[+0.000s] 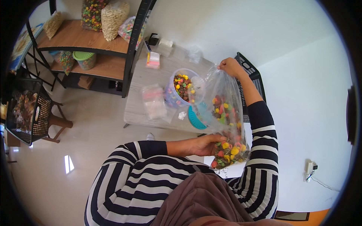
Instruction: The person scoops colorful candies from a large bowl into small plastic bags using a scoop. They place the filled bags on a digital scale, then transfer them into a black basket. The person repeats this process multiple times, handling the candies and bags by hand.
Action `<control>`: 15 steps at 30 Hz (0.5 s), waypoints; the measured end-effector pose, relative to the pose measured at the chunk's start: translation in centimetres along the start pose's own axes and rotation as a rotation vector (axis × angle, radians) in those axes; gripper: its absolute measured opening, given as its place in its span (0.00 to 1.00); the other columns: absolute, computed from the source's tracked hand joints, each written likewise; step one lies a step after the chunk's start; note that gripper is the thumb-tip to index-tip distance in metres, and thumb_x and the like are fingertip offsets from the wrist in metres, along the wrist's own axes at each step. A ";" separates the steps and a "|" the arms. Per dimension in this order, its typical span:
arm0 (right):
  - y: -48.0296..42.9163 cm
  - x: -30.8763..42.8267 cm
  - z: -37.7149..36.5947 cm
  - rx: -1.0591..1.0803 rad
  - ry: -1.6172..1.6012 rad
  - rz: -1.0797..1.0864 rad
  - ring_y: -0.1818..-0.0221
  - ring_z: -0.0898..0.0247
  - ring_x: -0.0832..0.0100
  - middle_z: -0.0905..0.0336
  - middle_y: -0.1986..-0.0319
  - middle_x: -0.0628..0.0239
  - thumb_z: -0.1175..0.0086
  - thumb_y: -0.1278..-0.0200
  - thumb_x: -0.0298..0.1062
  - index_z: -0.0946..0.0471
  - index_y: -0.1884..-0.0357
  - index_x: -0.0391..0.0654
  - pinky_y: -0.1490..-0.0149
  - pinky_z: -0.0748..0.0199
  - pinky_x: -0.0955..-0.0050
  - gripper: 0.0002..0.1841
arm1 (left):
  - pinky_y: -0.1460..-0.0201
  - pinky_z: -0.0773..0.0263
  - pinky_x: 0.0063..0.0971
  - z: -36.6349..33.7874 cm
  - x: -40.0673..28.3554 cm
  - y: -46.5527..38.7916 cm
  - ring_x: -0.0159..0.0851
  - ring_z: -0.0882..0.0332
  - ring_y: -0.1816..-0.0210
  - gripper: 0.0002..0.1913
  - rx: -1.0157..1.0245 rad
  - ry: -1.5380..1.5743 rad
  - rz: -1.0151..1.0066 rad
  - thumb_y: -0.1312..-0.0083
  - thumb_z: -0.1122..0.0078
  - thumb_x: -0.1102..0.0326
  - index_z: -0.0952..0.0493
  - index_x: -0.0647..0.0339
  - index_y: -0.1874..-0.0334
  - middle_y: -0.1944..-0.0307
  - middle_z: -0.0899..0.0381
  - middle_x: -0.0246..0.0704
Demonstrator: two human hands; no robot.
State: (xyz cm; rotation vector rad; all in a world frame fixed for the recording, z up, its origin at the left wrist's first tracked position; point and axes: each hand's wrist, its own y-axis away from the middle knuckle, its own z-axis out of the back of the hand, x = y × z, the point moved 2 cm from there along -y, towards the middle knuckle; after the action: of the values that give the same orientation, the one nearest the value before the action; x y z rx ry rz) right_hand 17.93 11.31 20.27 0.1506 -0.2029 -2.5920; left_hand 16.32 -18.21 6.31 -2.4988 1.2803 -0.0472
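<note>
A large clear plastic bag [226, 113] of round multicoloured snack pieces hangs between my two hands, tilted over the table. My right hand [230, 67] pinches its upper edge. Lower down, my left hand [208, 145] grips the bag's side near the bottom, where many pieces are gathered. Beyond the bag stands a translucent purple tub [176, 97] holding similar brown, yellow, red and green pieces. The clear film partly covers the tub's right side. A turquoise ridged lid [196, 118] lies by the tub, partly behind the bag.
Packs of small clear bags [154, 104] and a crumpled white scrap [182, 115] lie on the grey table [135, 93]. A black crate [251, 76] stands against the wall. Left are a shelf [84, 42] with bagged snacks and a black basket [36, 113] on a stool.
</note>
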 end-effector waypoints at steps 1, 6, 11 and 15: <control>0.0 0.0 0.3 -0.056 -0.035 -0.013 0.66 0.22 0.49 0.19 0.71 0.46 0.38 0.42 0.42 0.16 0.66 0.37 0.57 0.26 0.60 0.15 | 0.33 0.36 0.43 -0.3 0.0 0.3 0.41 0.31 0.36 0.31 -0.056 -0.005 0.012 0.35 0.37 0.55 0.37 0.56 0.33 0.38 0.29 0.37; 0.2 -0.5 0.6 -0.115 -0.060 0.024 0.64 0.21 0.48 0.19 0.69 0.44 0.40 0.41 0.41 0.16 0.65 0.36 0.55 0.25 0.59 0.16 | 0.36 0.34 0.41 0.9 0.1 -0.1 0.39 0.28 0.39 0.32 -0.033 0.006 0.050 0.35 0.38 0.55 0.38 0.59 0.32 0.40 0.27 0.35; 0.0 -0.4 0.5 -0.115 -0.082 -0.021 0.65 0.21 0.49 0.19 0.70 0.44 0.39 0.41 0.42 0.16 0.65 0.36 0.55 0.26 0.60 0.16 | 0.38 0.30 0.39 0.9 0.0 -0.3 0.36 0.26 0.41 0.32 0.038 -0.022 0.063 0.36 0.37 0.54 0.36 0.59 0.33 0.42 0.26 0.33; -0.1 0.7 1.4 -0.047 -0.030 -0.043 0.66 0.22 0.50 0.19 0.71 0.45 0.39 0.42 0.41 0.16 0.65 0.36 0.56 0.26 0.61 0.16 | 0.45 0.27 0.31 0.2 -0.2 -0.1 0.33 0.24 0.51 0.26 -0.036 0.000 0.010 0.35 0.38 0.54 0.31 0.59 0.39 0.48 0.23 0.31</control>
State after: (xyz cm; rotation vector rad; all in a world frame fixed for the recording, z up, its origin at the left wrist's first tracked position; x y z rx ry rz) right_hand 17.10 11.23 21.55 0.1005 -0.1505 -2.6406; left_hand 16.37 -17.95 6.18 -2.5223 1.3044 -0.0214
